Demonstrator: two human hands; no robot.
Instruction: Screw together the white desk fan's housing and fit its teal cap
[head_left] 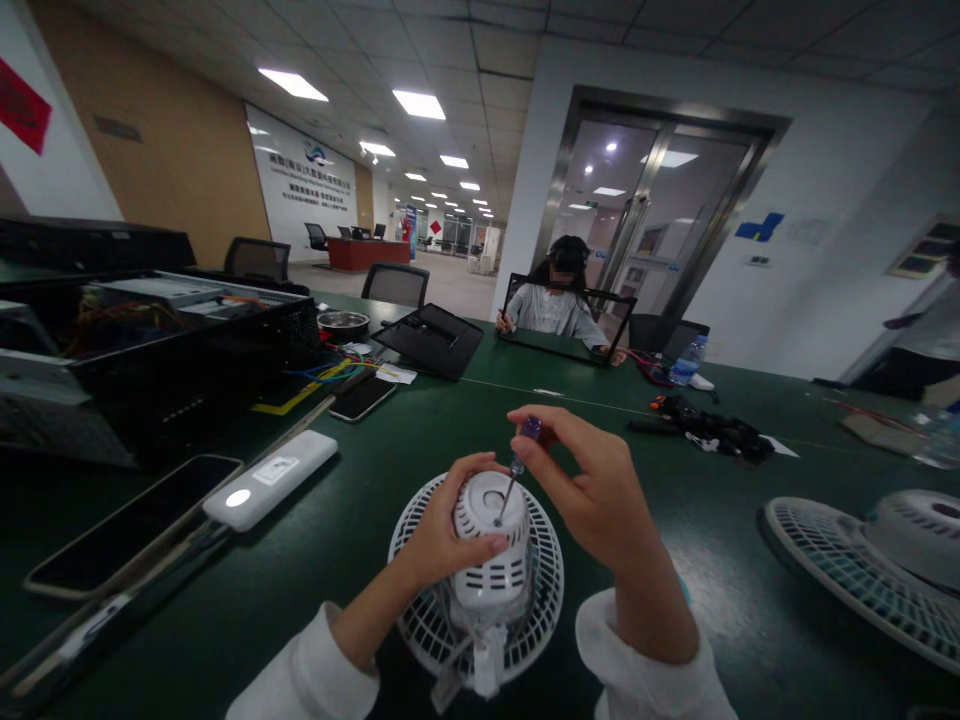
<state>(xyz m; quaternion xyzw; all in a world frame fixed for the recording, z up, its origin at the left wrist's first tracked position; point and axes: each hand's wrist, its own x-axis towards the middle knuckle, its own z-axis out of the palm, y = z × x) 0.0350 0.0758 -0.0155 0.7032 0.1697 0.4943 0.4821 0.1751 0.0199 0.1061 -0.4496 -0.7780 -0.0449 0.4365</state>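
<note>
A small white fan (pixel 480 590) lies grille-down on the dark green table (pixel 337 530), its round motor housing (pixel 491 545) facing up. My left hand (pixel 442 530) wraps around the housing's left side, fingers closed on it. My right hand (pixel 592 480) pinches a small screwdriver (pixel 517 470) with a purple-blue handle. The screwdriver's tip rests on the top of the housing.
A white power bank (pixel 270 478) and two phones (pixel 131 525) (pixel 364 397) lie at left beside an open black computer case (pixel 150 350). Another white fan (pixel 870 565) lies at right. Black cables (pixel 709 425) and a water bottle (pixel 686 362) sit beyond. A seated person (pixel 555 300) works across the table.
</note>
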